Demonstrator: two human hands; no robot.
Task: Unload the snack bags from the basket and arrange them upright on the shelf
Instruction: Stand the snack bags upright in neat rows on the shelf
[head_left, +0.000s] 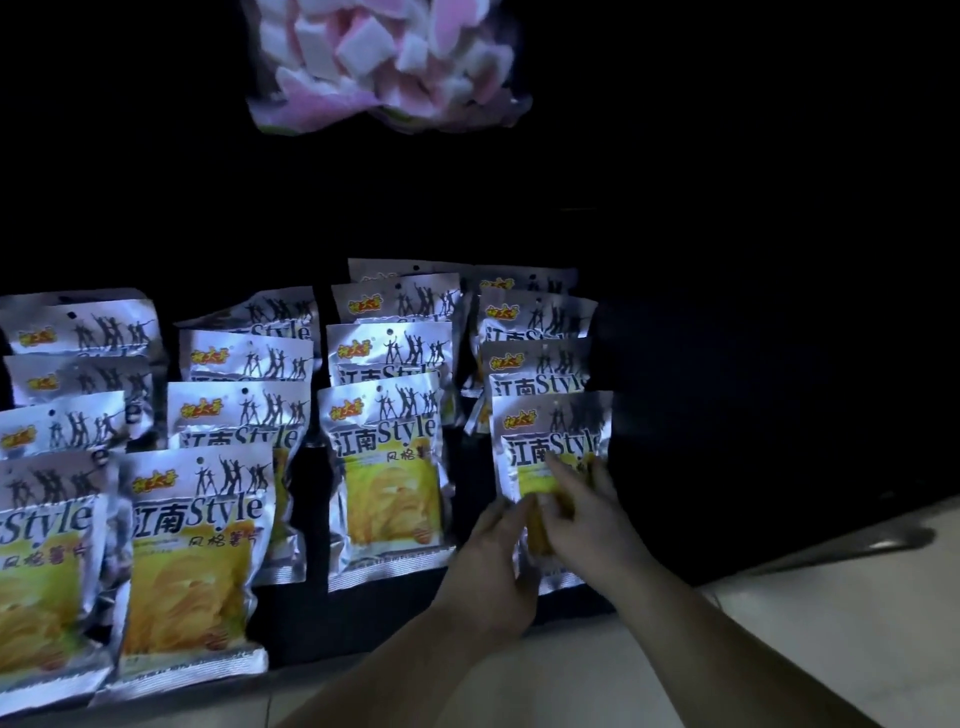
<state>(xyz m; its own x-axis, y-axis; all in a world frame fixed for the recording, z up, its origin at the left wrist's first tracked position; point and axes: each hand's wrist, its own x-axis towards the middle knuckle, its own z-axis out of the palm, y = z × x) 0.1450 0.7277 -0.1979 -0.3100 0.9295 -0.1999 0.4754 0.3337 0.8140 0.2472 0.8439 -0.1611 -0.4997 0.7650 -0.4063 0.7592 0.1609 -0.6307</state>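
Note:
Several silver and yellow snack bags stand upright in rows on a dark shelf (675, 395). The front bag of the rightmost row (550, 431) is held by both hands. My left hand (488, 566) grips its lower left edge. My right hand (582, 514) lies over its yellow front, with the fingers curled onto it. Other front bags stand to the left: one in the middle (387, 478) and one at lower left (195, 561). The basket is not in view.
A clear bag of pink and white pieces (384, 57) hangs or sits on a higher level above the rows. The shelf to the right of the rows is dark. A pale floor (810, 623) lies at lower right.

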